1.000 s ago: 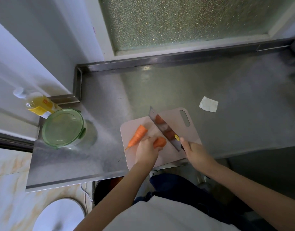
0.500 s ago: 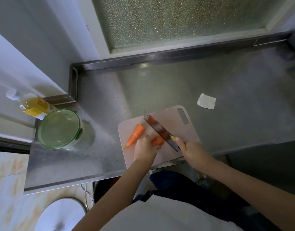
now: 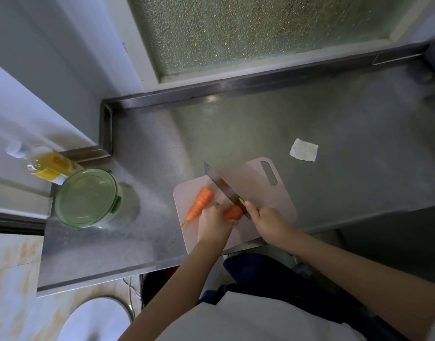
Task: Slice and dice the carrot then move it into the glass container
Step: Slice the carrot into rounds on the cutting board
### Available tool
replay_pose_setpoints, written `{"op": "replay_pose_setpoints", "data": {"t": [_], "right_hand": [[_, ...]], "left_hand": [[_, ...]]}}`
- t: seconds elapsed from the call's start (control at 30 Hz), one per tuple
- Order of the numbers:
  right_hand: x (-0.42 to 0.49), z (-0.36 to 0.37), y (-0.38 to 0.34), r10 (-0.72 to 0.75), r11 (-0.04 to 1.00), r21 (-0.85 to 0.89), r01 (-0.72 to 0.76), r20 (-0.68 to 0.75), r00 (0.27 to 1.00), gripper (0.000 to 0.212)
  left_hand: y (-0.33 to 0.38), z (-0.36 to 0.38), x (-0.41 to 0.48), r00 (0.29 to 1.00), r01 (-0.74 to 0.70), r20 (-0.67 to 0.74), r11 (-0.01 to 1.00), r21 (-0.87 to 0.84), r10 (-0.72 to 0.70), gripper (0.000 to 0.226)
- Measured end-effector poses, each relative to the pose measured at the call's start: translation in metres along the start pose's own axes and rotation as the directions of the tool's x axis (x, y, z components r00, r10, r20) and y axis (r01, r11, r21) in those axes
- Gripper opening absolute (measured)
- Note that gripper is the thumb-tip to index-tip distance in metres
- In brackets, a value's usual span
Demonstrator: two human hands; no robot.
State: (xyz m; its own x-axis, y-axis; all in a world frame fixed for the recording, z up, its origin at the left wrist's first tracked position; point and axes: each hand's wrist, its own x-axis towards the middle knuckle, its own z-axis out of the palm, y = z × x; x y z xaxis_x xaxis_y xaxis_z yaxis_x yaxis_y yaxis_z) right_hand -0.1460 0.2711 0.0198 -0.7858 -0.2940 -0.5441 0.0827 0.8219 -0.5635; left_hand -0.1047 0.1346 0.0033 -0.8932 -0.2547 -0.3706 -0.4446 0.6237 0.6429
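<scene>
The step in hand is slicing. The carrot is on the cutting board [image 3: 263, 190], and it is in two parts. The thin pointy piece [image 3: 199, 204] lies on the left part of the board, with nobody touching it. The thick piece [image 3: 234, 212] is near the front of the board, and the left hand [image 3: 214, 226] holds it down. That hand's fingers [image 3: 215, 210] are curled over the thick piece.

The right hand [image 3: 270, 222] is at the front right of the board. Its fingers [image 3: 255, 213] are wrapped tight round the handle of the knife [image 3: 221, 185]. The blade runs on a slant across the middle of the board, right beside the cut end of the thick piece. A little orange shows behind the blade, but I cannot tell what it is.

The glass container [image 3: 87, 196] sits on the counter [image 3: 260, 124], well to the left of the board. Its green lid [image 3: 88, 193] is on. No carrot is in it that I can see.

I think a lot of cutting is left. Next, the knife should come straight down on the thick piece. The left fingertips need to stay tucked back from the blade. The round piece could roll, so it needs a firm hold. Later the lid must come off.
</scene>
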Motion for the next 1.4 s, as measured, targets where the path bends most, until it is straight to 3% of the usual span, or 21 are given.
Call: {"op": "replay_pose_setpoints", "data": {"t": [0.4,0.77,0.9,0.97,1.07,1.17,1.27,1.4], "right_hand": [[-0.013,0.001,0.024,0.025,0.999,0.020,-0.026,0.006,1.000,0.065],[-0.001,0.016,0.021,-0.082,0.991,0.105,0.086,-0.039,0.996,0.057],[0.000,0.011,0.019,-0.075,0.989,0.124,0.079,-0.037,0.997,0.060],[0.001,0.007,0.019,-0.058,0.993,0.104,0.061,-0.037,0.998,0.058],[0.004,0.003,0.020,-0.015,0.996,0.090,0.020,-0.058,0.998,0.062],[0.007,-0.003,0.019,-0.013,0.993,0.113,0.022,-0.084,0.996,0.056],[0.009,-0.007,0.018,-0.015,0.987,0.155,0.030,-0.099,0.995,0.057],[0.011,-0.009,0.016,-0.008,0.979,0.202,0.034,-0.131,0.991,0.058]], "left_hand": [[-0.002,0.001,0.003,1.000,-0.011,-0.001,0.997,0.080,0.011,0.008],[-0.002,0.002,-0.001,1.000,-0.025,-0.011,0.992,0.121,0.026,0.019],[-0.002,-0.002,-0.006,0.998,-0.060,-0.014,0.965,0.254,0.065,0.021],[-0.011,-0.003,-0.004,0.995,-0.082,-0.044,0.968,0.239,0.095,0.027],[-0.021,-0.014,0.003,0.972,-0.132,-0.187,0.988,0.075,0.144,0.037],[-0.026,-0.034,0.012,0.964,0.008,-0.264,0.993,0.116,0.023,0.053],[-0.031,-0.045,0.024,0.983,0.142,-0.149,0.961,0.235,-0.109,0.067],[-0.029,-0.051,0.042,0.986,0.152,0.044,0.969,0.196,-0.163,0.061]]}}
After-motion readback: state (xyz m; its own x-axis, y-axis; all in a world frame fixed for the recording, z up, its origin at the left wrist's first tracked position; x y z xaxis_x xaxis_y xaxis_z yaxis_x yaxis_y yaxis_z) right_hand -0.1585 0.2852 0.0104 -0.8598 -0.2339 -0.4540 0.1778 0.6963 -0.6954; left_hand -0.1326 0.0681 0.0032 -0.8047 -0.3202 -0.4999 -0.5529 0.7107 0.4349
